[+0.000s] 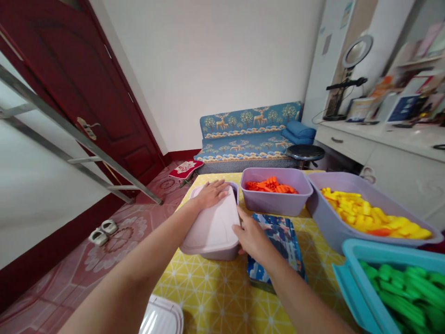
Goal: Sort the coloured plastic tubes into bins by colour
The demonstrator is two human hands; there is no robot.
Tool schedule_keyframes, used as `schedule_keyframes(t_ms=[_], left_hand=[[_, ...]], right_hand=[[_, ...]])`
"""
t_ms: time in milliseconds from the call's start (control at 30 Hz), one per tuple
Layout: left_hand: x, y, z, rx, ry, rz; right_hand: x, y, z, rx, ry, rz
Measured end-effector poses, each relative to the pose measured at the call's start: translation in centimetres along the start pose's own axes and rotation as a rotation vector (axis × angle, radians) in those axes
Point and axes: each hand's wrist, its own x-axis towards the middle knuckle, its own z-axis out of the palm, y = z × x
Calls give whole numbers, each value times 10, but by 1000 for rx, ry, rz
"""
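A pale pink lidded box lies on the yellow patterned table. My left hand rests flat on the far end of its lid, fingers stretched out. My right hand touches the box's right side near the front corner, fingers curled against the rim. Just right of the box lies a blue patterned tin, partly under my right wrist.
Behind stand a purple tub of orange pieces, a larger purple tub of yellow pieces and a teal bin of green pieces. A white lid sits at the table's near edge. A sofa, stool and ladder stand beyond.
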Motion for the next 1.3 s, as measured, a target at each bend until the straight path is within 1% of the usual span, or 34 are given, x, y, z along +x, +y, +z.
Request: schedule_keyframes(t_ms=[100,233,300,400,467,633,767,867,1000,1067,1300], left_hand=[[15,0,3,-41,59,40],[24,-7,-3,-141,135,21],[28,-11,-7,-204,116,16],[36,-12,-9,-271,64,14],[42,-11,-6,-325,68,20],[53,-10,6,-472,151,-23],[60,-11,12,-499,160,-102],[67,-9,14,-498,142,-186],[77,-1,14,-485,146,-367],[80,2,14,-492,149,-427],[82,4,17,-507,117,-438]], right_hand=[[-3,0,2,-69,99,7],[-9,2,6,-12,155,66],[-10,2,11,-33,230,68],[-12,2,19,-187,378,54],[-12,2,24,-281,422,47],[-13,3,28,-397,410,-11],[-12,0,24,-459,355,5],[-12,-2,22,-495,313,27],[-12,-2,23,-505,294,40],[-12,-1,23,-508,288,41],[-8,-6,16,-528,301,43]])
